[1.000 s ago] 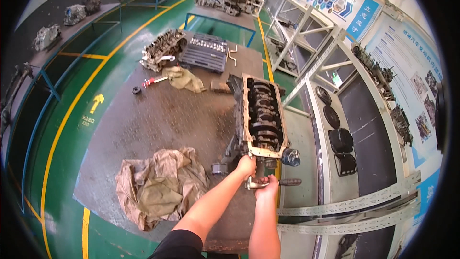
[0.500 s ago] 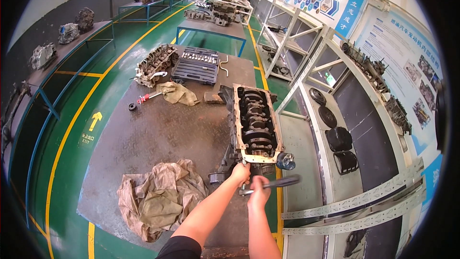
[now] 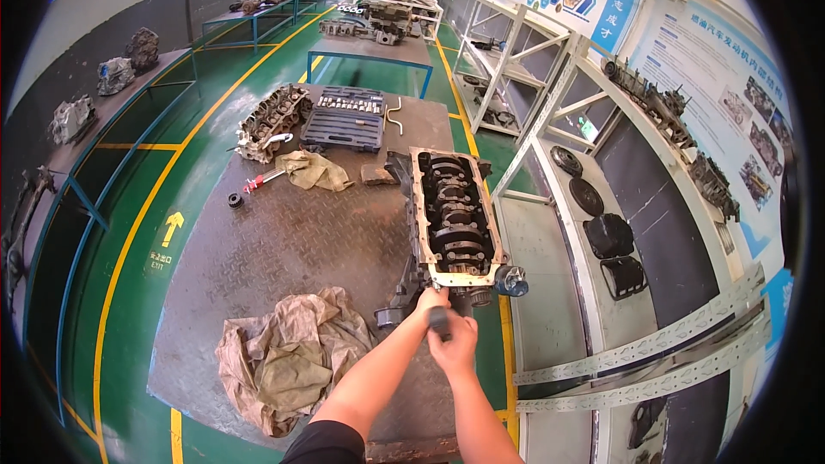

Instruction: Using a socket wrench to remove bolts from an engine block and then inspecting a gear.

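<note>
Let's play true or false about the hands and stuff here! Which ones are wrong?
1. The left hand and right hand are close together. True.
2. The right hand is empty. False: it holds a dark-handled tool.
3. A crumpled brown cloth lies left of the engine block. True.
4. The left hand touches that cloth. False: it's at the engine block's near end.
5. The blue tool case lies open. True.

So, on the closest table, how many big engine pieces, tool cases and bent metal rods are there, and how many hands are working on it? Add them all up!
Big engine pieces: 2 (engine block, knobbly metal casting)
Tool cases: 1 (blue tool case)
Bent metal rods: 1 (bent rod)
Hands: 2 (left hand, right hand)
Total: 6
</note>
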`<control>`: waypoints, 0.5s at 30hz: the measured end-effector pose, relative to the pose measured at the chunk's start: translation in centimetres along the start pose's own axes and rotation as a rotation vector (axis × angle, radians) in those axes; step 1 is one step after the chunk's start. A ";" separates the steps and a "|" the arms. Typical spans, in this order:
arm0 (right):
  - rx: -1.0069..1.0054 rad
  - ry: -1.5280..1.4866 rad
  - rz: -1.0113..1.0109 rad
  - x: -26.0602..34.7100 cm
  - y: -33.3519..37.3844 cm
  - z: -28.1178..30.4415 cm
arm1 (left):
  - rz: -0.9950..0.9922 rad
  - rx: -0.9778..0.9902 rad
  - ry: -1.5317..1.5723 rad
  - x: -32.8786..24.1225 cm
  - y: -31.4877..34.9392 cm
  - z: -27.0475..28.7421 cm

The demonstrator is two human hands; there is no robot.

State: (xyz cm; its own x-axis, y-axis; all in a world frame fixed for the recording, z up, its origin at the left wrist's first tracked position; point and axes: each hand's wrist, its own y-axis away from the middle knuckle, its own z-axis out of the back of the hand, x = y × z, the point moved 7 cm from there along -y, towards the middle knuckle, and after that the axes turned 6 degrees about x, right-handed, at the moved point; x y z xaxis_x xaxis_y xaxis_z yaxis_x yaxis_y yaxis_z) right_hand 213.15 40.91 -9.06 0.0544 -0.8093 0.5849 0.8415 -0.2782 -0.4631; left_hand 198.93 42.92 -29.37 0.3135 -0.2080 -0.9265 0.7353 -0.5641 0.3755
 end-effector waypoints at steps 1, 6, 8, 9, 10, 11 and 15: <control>-0.155 0.127 -0.064 -6.7 2.1 1.0 | -0.018 0.002 -0.051 -4.4 3.4 -3.4; -0.667 -1.265 -1.003 -14.5 6.2 -3.4 | 0.164 0.112 0.425 -2.4 3.2 -3.1; -0.497 -0.706 -0.576 -11.1 4.8 -2.1 | 0.160 0.142 0.438 -2.7 2.6 -2.7; -0.144 -0.535 -0.374 -5.4 2.5 -0.9 | 0.115 0.121 0.311 -2.3 2.4 -1.7; -0.124 -0.341 -0.196 -4.4 1.4 -1.0 | 0.072 0.102 0.183 -1.9 2.3 -0.7; -0.118 -0.127 -0.014 -3.4 0.8 -0.7 | 0.016 0.104 0.057 -2.5 2.3 -0.9; -0.859 -1.478 -1.273 -12.6 5.2 -2.0 | 0.205 0.095 0.510 -3.0 4.0 -2.8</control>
State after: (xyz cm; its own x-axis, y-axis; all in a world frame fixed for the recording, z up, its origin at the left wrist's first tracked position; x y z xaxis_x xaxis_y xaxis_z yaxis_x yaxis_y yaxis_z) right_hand 215.81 48.63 -20.18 0.4331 0.7452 0.5071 0.3802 -0.6612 0.6468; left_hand 202.63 43.54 -25.03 0.7127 0.0792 -0.6970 0.5791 -0.6272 0.5208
